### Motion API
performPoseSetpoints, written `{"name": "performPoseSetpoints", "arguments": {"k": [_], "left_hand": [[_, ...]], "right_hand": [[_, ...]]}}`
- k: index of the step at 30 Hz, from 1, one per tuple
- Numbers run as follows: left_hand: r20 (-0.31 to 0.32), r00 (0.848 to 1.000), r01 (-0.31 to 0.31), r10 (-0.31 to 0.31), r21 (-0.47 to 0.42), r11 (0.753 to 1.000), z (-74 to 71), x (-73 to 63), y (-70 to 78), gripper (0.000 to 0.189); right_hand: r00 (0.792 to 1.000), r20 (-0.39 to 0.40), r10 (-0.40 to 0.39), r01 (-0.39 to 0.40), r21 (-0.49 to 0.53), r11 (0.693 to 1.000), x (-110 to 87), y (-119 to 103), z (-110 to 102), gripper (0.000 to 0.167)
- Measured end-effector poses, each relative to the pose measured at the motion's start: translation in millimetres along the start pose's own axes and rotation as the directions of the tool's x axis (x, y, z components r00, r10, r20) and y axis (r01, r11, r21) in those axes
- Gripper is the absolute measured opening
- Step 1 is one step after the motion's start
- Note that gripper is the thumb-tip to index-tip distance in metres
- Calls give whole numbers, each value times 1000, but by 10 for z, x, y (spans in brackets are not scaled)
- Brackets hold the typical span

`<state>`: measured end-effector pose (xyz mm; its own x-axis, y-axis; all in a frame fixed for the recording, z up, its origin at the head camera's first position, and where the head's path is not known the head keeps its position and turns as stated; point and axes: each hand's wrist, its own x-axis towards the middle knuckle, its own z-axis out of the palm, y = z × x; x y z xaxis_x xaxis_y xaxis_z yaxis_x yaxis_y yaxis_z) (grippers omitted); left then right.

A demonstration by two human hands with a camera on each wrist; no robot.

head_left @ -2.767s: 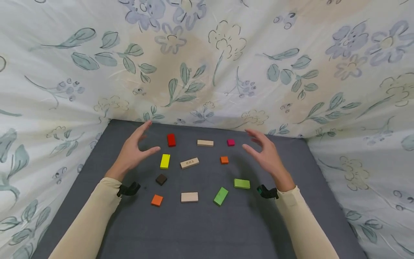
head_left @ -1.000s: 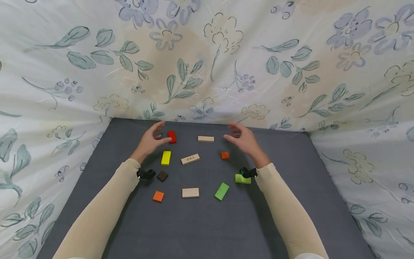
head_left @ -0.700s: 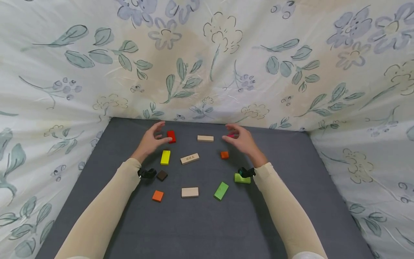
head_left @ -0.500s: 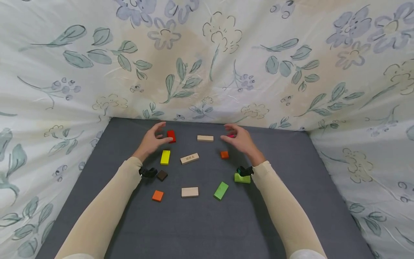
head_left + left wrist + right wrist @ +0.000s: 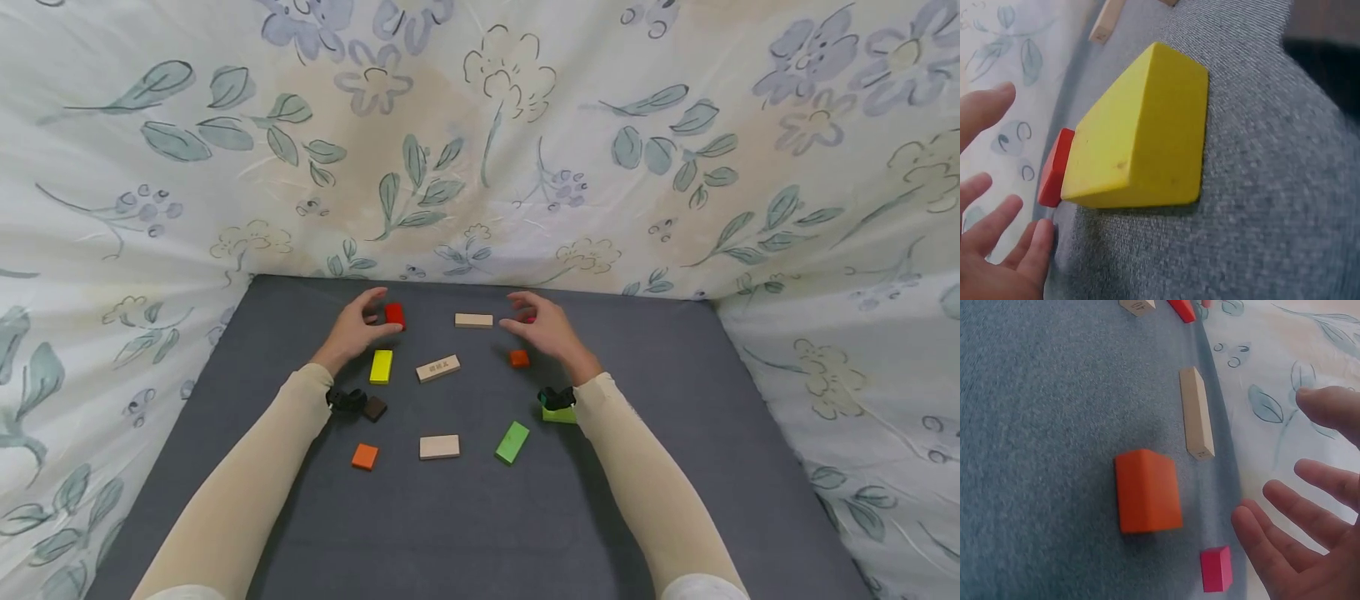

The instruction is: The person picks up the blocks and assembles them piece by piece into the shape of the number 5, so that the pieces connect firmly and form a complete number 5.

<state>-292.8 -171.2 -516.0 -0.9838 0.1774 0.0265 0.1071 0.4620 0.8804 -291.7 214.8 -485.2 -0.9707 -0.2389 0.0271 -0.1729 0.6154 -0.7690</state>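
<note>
My left hand (image 5: pixel 354 332) hovers at the back left, fingers spread and holding nothing. Its thumb overlaps the edge of the red block (image 5: pixel 395 317) in the head view. A yellow block (image 5: pixel 1129 137) fills the middle of the left wrist view, the red block behind it. My right hand (image 5: pixel 551 327), also bare with thumb and fingers apart, is over the pink block (image 5: pixel 1216 569), mostly hidden from the head camera. An orange block (image 5: pixel 1147 490) and a plain wooden block (image 5: pixel 1196 412) lie on the cloth nearby.
Nearer me lie a printed wooden block (image 5: pixel 438 368), a dark brown block (image 5: pixel 374 408), another orange block (image 5: pixel 365 456), a pale wooden block (image 5: pixel 439 447) and a green block (image 5: pixel 512 442). My right wrist strap partly covers a light green block (image 5: pixel 558 415). Floral fabric (image 5: pixel 480 167) walls the grey cloth.
Both hands have moved inward, the left one rightward to the red block, the right one leftward over the pink block. The blocks have stayed where they were.
</note>
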Motion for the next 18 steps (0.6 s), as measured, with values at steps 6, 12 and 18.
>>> {"name": "performPoseSetpoints", "arguments": {"k": [6,12,18], "left_hand": [[22,1000,14,-15,50,999,9,40,-17,85],[43,998,31,-35,100,994,27,98,-2,85],[38,998,54,-60,132,990,37,147,-83,82]], "right_hand": [[999,35,-1,2,-4,1000,36,-11,69,61],[999,41,8,-7,-7,1000,54,7,111,62],[998,55,28,-27,-28,999,96,5,157,63]]}}
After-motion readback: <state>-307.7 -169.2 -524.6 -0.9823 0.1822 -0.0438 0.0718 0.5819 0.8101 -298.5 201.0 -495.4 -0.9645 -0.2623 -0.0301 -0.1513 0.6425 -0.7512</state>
